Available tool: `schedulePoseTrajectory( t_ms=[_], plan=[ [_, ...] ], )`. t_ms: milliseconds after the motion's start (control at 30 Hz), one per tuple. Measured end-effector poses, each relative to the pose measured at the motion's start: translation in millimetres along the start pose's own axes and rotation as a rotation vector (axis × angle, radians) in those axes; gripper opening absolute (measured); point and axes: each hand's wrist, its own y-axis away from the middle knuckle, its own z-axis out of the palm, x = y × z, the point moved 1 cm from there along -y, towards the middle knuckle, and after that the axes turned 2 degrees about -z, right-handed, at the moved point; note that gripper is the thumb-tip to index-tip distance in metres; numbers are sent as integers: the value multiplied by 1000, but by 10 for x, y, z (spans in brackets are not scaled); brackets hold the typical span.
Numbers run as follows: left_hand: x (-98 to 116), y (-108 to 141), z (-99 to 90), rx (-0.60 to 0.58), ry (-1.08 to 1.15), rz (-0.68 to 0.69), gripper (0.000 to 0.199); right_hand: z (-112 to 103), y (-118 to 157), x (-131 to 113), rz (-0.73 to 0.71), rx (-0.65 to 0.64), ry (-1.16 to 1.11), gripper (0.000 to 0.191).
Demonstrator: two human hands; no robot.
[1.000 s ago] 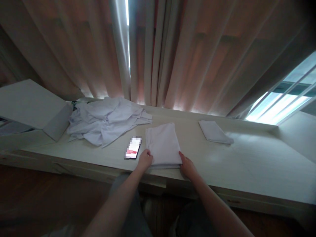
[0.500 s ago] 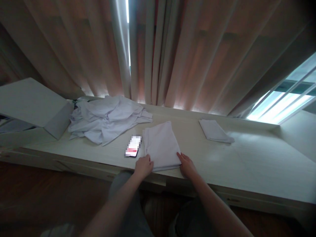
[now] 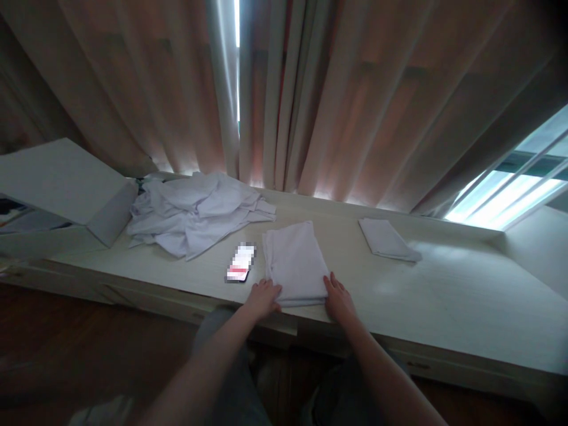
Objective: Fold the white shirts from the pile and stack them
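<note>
A folded white cloth (image 3: 296, 260) lies flat near the front edge of the pale wooden surface, its layers showing along the near side. My left hand (image 3: 263, 297) grips its near left corner, fingers on top and thumb low by the edge. At the near right corner, my right hand (image 3: 339, 297) holds the cloth's side between fingers and thumb. Just left of the cloth rests a phone (image 3: 240, 262) with a lit, blurred screen. Farther left spreads a crumpled heap of white cloth (image 3: 195, 213).
A smaller folded white cloth (image 3: 389, 239) lies to the right. On the far left stands a pale box (image 3: 57, 183) with things inside. Curtains (image 3: 355, 106) hang behind the long pale surface (image 3: 444, 296), and drawers (image 3: 164, 302) run below its front edge.
The folded cloth has shifted slightly right with both hands on it. My left hand's fingers now lie farther over its corner. The camera view has moved a little.
</note>
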Motion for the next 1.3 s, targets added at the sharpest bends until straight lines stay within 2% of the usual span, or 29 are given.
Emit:
schedulePoseTrajectory(
  t_ms=[133,300,500,700,933,1167,1300],
  plan=[
    [-18,-69,-9,-15,18,74,46,-26,66,65,3,4,20,62],
    [33,-194,-37,22,0,107,34,-63,144,115,7,20,47,62],
    [154,-329,-68,135,-33,13,27,-127,175,158,-60,3,39,68],
    [67,-337,-7,152,-43,34,34,-130,200,219,-114,-27,-12,69],
    [27,-361,-92,181,10,69,36,-186,138,223,-101,57,-134,63],
    [-40,-251,29,117,-22,61,33,-126,240,321,-220,-52,-92,68],
    [-95,-183,-15,169,-19,95,32,-208,308,388,-307,-43,-115,60]
  ],
)
